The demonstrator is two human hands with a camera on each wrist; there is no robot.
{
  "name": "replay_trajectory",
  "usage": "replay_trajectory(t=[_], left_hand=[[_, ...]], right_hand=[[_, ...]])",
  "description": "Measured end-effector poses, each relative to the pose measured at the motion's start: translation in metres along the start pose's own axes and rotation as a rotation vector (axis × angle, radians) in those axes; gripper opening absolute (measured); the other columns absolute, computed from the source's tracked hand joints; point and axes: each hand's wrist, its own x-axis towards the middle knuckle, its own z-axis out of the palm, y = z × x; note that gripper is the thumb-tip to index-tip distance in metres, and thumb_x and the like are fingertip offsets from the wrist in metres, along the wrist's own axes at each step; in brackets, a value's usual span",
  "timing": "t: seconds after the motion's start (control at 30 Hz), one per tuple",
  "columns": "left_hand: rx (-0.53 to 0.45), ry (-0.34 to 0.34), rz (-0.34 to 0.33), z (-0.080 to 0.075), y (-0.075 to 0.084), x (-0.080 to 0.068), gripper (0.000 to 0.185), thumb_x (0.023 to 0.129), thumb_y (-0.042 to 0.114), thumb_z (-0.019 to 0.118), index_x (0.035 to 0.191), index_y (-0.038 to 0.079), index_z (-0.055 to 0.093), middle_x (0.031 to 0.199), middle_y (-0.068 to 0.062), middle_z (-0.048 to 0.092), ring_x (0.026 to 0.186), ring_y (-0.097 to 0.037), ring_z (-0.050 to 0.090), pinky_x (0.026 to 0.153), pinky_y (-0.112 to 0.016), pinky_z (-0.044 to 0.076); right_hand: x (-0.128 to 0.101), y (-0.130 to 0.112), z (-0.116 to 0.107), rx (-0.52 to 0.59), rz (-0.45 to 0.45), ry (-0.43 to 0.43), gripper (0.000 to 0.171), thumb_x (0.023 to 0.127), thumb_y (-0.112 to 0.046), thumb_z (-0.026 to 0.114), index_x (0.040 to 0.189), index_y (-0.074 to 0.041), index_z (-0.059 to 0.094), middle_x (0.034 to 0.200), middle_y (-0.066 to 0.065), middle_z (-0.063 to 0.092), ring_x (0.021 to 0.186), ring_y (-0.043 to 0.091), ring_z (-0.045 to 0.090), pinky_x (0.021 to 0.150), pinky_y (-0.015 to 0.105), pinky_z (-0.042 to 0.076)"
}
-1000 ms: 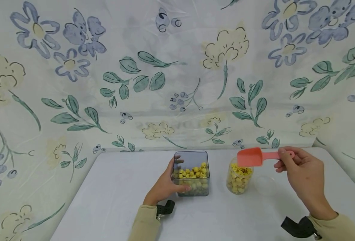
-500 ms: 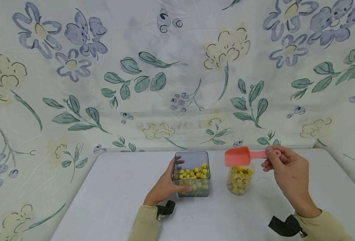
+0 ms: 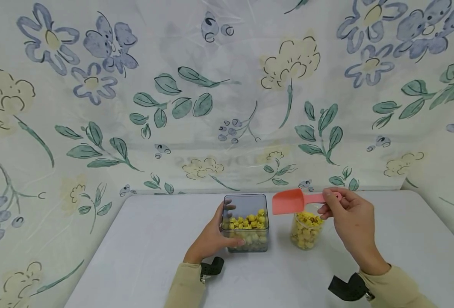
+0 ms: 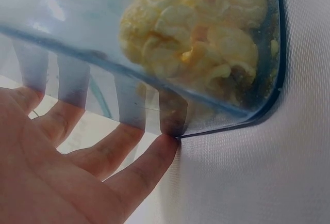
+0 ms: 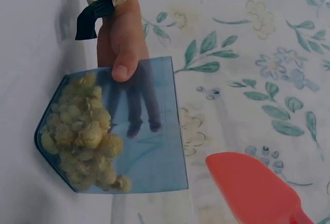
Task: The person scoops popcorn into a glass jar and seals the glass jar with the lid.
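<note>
1. Pink scoop [image 3: 288, 201] held in the air above the gap between the square container [image 3: 245, 222] and the round jar [image 3: 306, 231], handle pinched by the right hand [image 3: 348, 220].
2. Left hand [image 3: 209, 239] wrapped round the square container's left side, thumb in front, fingers behind.
3. Yellow popcorn [image 3: 247, 220] in both vessels, standing near each other on the white table [image 3: 134, 256].
4. Behind, a floral cloth backdrop [image 3: 173, 94].

You are looking at a staged tabletop recording booth, not a lived-in kitchen. A glossy plastic sheet printed with blue and cream flowers and green leaves [image 3: 219, 98] is hung as a backdrop on 3 sides. It encloses a plain white rounded-corner table [image 3: 142, 256]. Black wrist straps [image 3: 210, 267] sit on both beige sleeves [image 3: 184, 286].
</note>
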Motion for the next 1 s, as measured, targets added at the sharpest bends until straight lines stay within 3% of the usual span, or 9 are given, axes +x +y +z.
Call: replay_trajectory(t=[0.47,1.0], left_hand=[[0.007,-0.008,0.021,0.0,0.0,0.001,0.114,0.076,0.027,0.09,0.162,0.023,0.015,0.156,0.001,0.036,0.144,-0.031,0.035,0.107,-0.057,0.038],[0.017,0.005,0.015,0.0,0.0,0.002,0.115,0.074,0.028,0.091,0.161,0.024,0.017,0.155,0.001,0.038,0.144,-0.03,0.035,0.11,-0.059,0.035]], right_hand=[[-0.006,-0.001,0.022,0.037,0.042,-0.052,0.028,0.101,-0.021,0.064,0.113,0.004,0.066,0.078,0.012,0.069,0.065,0.013,0.067,0.065,0.021,0.057],[-0.008,-0.001,0.045,0.149,0.106,-0.133,0.026,0.099,-0.019,0.066,0.115,0.003,0.066,0.081,0.014,0.072,0.068,0.018,0.069,0.067,0.025,0.058]])
